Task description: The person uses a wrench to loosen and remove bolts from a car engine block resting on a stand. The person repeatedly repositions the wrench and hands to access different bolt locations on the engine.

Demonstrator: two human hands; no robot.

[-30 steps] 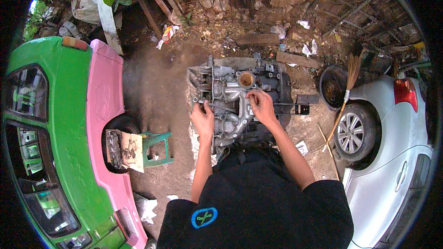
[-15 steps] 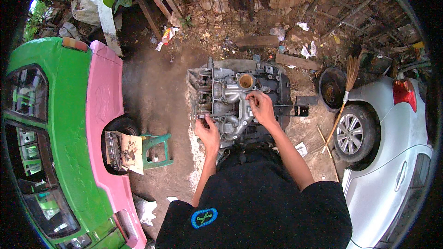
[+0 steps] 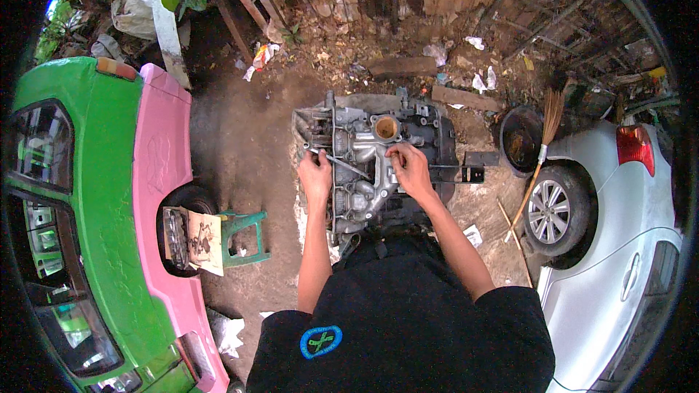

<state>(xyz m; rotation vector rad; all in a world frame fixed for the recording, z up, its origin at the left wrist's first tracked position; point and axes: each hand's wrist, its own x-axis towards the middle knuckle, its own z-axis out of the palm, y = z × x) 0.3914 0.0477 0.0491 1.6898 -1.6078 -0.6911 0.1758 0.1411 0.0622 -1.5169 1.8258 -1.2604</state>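
Note:
An engine with a silver intake manifold (image 3: 380, 175) stands in front of me. My left hand (image 3: 315, 178) is closed at the engine's left side. Its fingers pinch a slim silver wrench (image 3: 351, 167), which slants across the metal toward the manifold. On the manifold, just below its round brownish opening (image 3: 386, 128), rests my right hand (image 3: 411, 173). The right fingers are curled together, and whatever they may hold is hidden beneath them.
Left stands a green and pink car (image 3: 167, 138), with a green stool (image 3: 246, 236) beside it bearing cardboard and a metal part. At right are a silver car (image 3: 619, 196), a broom (image 3: 550, 131) and a black tub (image 3: 520, 138). Litter and planks (image 3: 466, 97) lie beyond the engine.
My left hand has moved up along the engine's left side, away from me. The wrench now shows slanting across the engine. My right hand has stayed nearly still.

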